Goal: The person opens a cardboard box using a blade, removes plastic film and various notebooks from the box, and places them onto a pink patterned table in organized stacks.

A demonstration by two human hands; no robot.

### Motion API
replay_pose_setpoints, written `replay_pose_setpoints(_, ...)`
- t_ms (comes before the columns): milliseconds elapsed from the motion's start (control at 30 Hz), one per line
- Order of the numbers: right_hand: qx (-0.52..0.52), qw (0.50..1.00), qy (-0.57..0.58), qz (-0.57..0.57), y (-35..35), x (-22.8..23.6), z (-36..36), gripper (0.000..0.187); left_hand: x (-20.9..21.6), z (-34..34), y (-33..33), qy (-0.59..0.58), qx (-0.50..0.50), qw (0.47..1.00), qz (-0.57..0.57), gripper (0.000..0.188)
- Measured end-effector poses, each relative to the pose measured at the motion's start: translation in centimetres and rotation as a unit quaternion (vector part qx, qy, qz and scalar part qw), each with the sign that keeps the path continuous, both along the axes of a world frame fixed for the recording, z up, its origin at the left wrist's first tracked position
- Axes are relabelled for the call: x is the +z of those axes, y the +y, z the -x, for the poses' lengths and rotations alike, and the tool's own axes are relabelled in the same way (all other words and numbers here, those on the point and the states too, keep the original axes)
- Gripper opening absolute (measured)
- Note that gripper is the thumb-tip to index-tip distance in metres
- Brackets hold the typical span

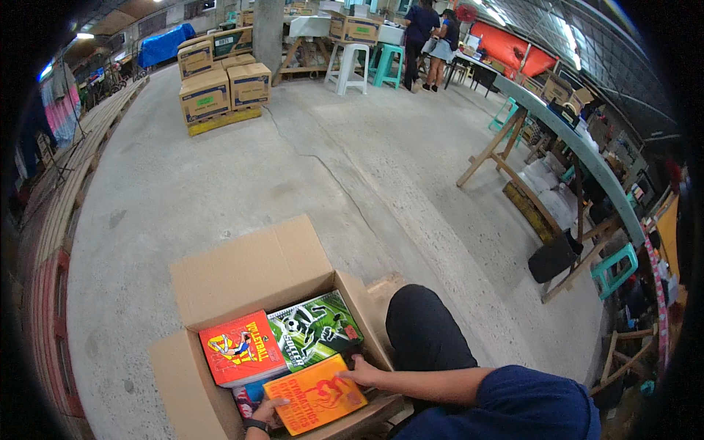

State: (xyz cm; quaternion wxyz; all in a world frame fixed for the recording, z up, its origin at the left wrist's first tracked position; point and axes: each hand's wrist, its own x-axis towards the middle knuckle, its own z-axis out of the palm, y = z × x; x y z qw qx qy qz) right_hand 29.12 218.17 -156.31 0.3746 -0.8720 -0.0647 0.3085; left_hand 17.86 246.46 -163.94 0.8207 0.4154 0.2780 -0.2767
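Between my two hands is an orange notebook with a red figure on its cover, tilted over the near part of an open cardboard box. My left hand, with a dark band at the wrist, grips its left edge. At its upper right edge, my right hand has the fingers closed on it. Inside the box, a red notebook lies at the left beside a green spiral notebook with a soccer design. A blue item shows partly beneath the orange one.
Stacked cartons stand on a yellow pallet at the back left. A white stool and a green stool are by the far tables. Two people stand there. At the right is a long trestle table; my knee is beside the box.
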Motion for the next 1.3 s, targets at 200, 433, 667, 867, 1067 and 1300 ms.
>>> replay_pose_setpoints(200, -0.087, 0.901, 0.309, -0.29, 3.8, -2.5, 0.7, 0.061, -0.7, 1.2, 2.2, 0.042, 0.074, 0.996, 0.014, 0.05)
replay_pose_setpoints(433, -0.188, 0.787, 0.43, -0.401, 3.7, 2.5, 0.7, 0.041, 9.0, 0.0, -1.6, -0.06, 0.176, 0.982, 0.038, 0.057)
replay_pose_setpoints(667, -0.068, 0.776, 0.403, -0.48, 4.1, 28.2, 0.9, 0.069, 37.1, 2.8, -2.7, -0.227, 0.216, 0.946, -0.086, 0.071)
replay_pose_setpoints(867, 0.22, 0.952, 0.029, -0.212, -1.5, 53.7, -0.7, 0.094, 58.5, 3.8, -9.4, -0.247, 0.312, 0.918, -0.005, 0.071)
replay_pose_setpoints(1067, 0.034, 0.952, 0.125, -0.279, -12.7, 67.3, -8.5, 0.074, 75.6, 5.3, -17.3, -0.269, 0.355, 0.89, 0.094, 0.071)
replay_pose_setpoints(1300, 0.04, 0.751, 0.475, -0.457, -15.8, 72.6, -3.9, 0.077, 84.3, 4.7, -23.1, -0.291, 0.301, 0.906, 0.058, 0.073)
